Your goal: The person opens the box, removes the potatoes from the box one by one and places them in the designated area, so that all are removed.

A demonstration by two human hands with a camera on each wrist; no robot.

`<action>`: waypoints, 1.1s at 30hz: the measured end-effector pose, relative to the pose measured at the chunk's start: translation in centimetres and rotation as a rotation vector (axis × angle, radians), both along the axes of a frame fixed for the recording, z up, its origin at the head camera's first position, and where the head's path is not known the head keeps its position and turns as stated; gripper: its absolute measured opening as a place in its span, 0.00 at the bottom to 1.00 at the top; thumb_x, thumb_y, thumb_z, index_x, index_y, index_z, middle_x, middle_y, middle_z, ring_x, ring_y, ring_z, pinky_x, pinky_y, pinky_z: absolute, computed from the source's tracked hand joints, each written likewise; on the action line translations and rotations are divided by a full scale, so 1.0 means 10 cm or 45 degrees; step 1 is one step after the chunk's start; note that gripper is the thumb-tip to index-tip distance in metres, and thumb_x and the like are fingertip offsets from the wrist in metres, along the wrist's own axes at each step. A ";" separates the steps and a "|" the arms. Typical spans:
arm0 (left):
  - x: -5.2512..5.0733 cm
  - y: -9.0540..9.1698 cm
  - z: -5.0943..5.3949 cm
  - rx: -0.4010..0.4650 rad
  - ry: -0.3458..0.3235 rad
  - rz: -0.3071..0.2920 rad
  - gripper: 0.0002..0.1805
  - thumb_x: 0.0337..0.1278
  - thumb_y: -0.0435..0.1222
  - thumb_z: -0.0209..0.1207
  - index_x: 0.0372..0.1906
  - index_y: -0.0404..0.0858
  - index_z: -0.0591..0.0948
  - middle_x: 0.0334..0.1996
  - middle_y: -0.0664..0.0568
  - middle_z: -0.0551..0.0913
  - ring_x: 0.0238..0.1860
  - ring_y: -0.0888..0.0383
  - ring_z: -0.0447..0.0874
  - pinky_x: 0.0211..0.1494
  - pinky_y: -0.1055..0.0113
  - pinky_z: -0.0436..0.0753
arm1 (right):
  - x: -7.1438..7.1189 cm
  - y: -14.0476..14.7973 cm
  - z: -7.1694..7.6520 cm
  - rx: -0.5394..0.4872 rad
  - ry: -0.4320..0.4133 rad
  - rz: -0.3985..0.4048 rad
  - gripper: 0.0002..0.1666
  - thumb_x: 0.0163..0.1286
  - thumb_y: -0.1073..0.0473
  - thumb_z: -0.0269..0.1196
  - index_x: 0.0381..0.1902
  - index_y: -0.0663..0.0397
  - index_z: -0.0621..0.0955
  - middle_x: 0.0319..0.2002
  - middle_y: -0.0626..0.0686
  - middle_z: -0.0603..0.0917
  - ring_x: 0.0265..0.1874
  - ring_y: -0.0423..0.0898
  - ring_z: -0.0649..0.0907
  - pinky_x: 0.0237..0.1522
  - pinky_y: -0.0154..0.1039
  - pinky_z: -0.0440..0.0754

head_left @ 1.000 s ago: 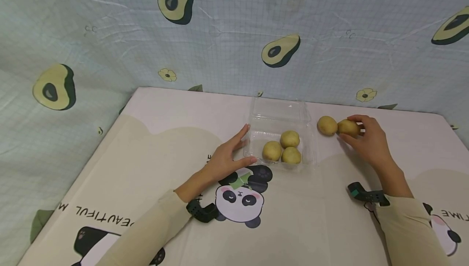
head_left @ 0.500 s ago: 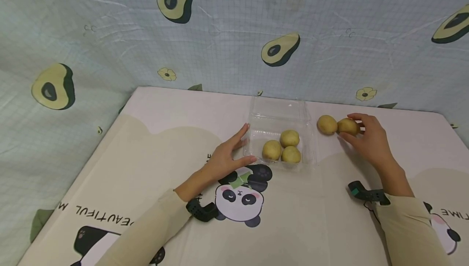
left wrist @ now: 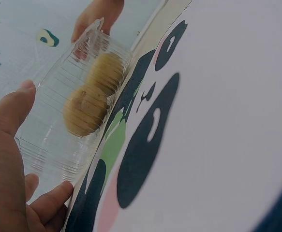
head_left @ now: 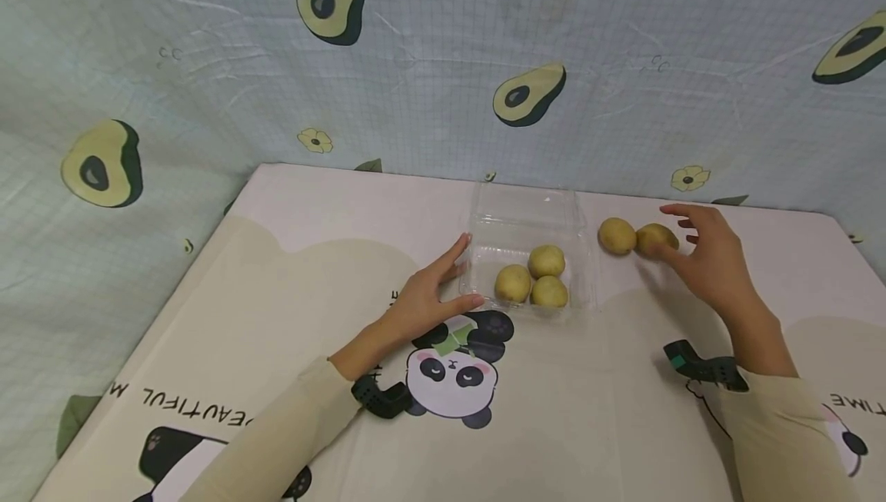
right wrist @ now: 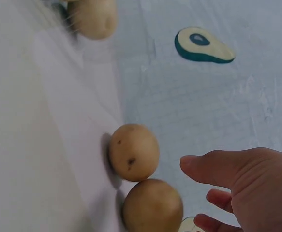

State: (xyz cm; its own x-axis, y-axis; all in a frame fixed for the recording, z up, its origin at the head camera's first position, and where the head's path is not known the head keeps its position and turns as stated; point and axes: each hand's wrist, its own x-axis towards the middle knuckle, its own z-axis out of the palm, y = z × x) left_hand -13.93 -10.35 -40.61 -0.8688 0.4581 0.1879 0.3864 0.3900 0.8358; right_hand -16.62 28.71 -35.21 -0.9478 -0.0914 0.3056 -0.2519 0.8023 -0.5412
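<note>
Right of centre in the head view, a clear plastic box holds three round yellow potatoes; the left hand's straightened fingers touch its left side. Further right, two loose yellow potatoes touch beside the right hand, spread, grasping nothing. Only the right wrist view shows one's dark spots.

The right grip has let go of the rightmost potato and shifted slightly right.
</note>
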 end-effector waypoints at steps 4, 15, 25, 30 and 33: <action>0.00 0.00 0.00 -0.007 -0.004 0.001 0.51 0.54 0.60 0.60 0.77 0.48 0.49 0.74 0.57 0.52 0.65 0.55 0.68 0.70 0.49 0.56 | 0.01 -0.05 0.07 0.006 0.049 0.034 0.31 0.62 0.68 0.66 0.62 0.66 0.70 0.59 0.71 0.68 0.54 0.69 0.70 0.49 0.64 0.71; 0.01 0.01 0.00 -0.013 -0.010 0.006 0.51 0.54 0.57 0.62 0.77 0.48 0.49 0.74 0.58 0.52 0.65 0.55 0.68 0.70 0.50 0.56 | 0.06 -0.27 0.23 -0.013 0.188 0.157 0.31 0.59 0.70 0.68 0.61 0.62 0.72 0.57 0.64 0.70 0.52 0.61 0.74 0.54 0.33 0.70; 0.01 0.01 0.01 -0.002 0.001 0.004 0.52 0.52 0.63 0.59 0.77 0.49 0.49 0.74 0.58 0.53 0.65 0.55 0.68 0.70 0.49 0.56 | 0.03 -0.49 0.22 0.033 0.247 0.310 0.31 0.57 0.71 0.69 0.59 0.62 0.73 0.53 0.59 0.74 0.49 0.54 0.77 0.47 0.18 0.66; 0.00 0.00 0.00 -0.010 -0.001 0.013 0.52 0.52 0.64 0.59 0.77 0.50 0.48 0.74 0.58 0.52 0.65 0.55 0.67 0.70 0.49 0.56 | 0.00 -0.58 0.22 0.079 0.271 0.394 0.33 0.55 0.68 0.72 0.58 0.61 0.73 0.53 0.56 0.75 0.49 0.51 0.78 0.48 0.27 0.74; 0.00 0.00 0.01 -0.013 0.004 0.009 0.53 0.52 0.65 0.58 0.77 0.50 0.49 0.74 0.58 0.52 0.65 0.55 0.67 0.70 0.49 0.55 | 0.01 -0.67 0.20 0.066 0.272 0.455 0.33 0.53 0.68 0.73 0.57 0.60 0.74 0.53 0.55 0.76 0.48 0.49 0.79 0.47 0.31 0.77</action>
State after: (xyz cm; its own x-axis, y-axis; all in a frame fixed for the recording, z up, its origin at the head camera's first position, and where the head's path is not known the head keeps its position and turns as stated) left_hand -13.92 -10.30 -40.54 -0.8716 0.4537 0.1859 0.3862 0.4017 0.8304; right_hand -16.56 22.05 -33.20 -0.7694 -0.4232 0.4784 -0.6215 0.6688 -0.4080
